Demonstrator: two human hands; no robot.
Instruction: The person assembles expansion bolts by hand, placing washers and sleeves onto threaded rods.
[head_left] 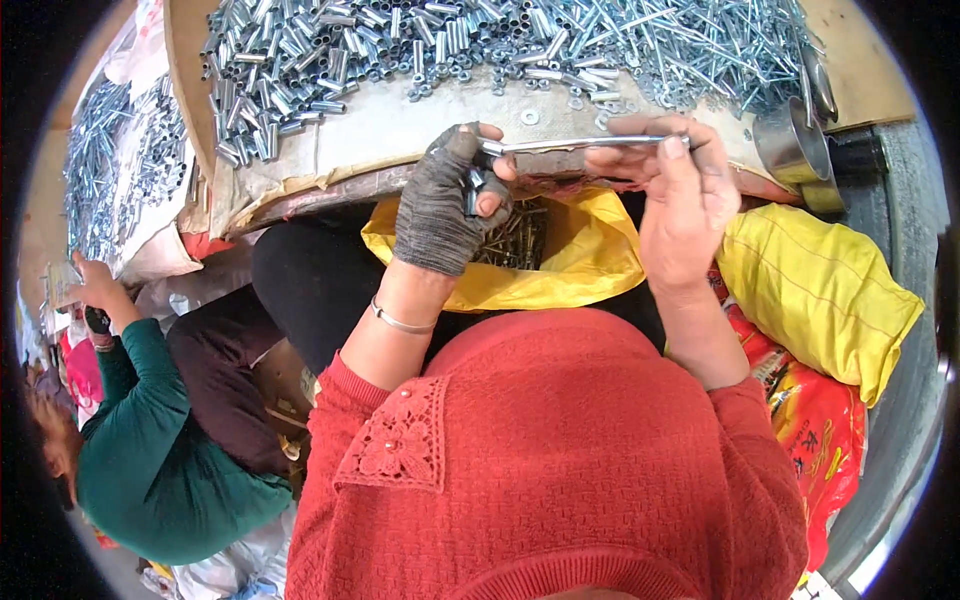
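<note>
My left hand [438, 215], in a grey fingerless glove, is closed around short metal sleeves. One sleeve [492, 147] pokes out between thumb and fingers, and a second sleeve [472, 195] shows lower in the palm. A long thin metal bolt [570, 143] lies level between my hands, its left end at the upper sleeve. Whether the end is inside that sleeve I cannot tell. My right hand [692, 205] is bare and pinches the bolt's right end between thumb and fingers. Below both hands, an open yellow bag [612, 245] in my lap holds many assembled brownish metal fasteners [520, 240].
Loose sleeves [290, 75] and long bolts [700, 45] are heaped on the pale covered table [385, 125], with washers [530, 117] near its edge. Metal cups [795, 145] stand at right, above a folded yellow sack [815, 290]. A co-worker in green [165, 450] sits at left.
</note>
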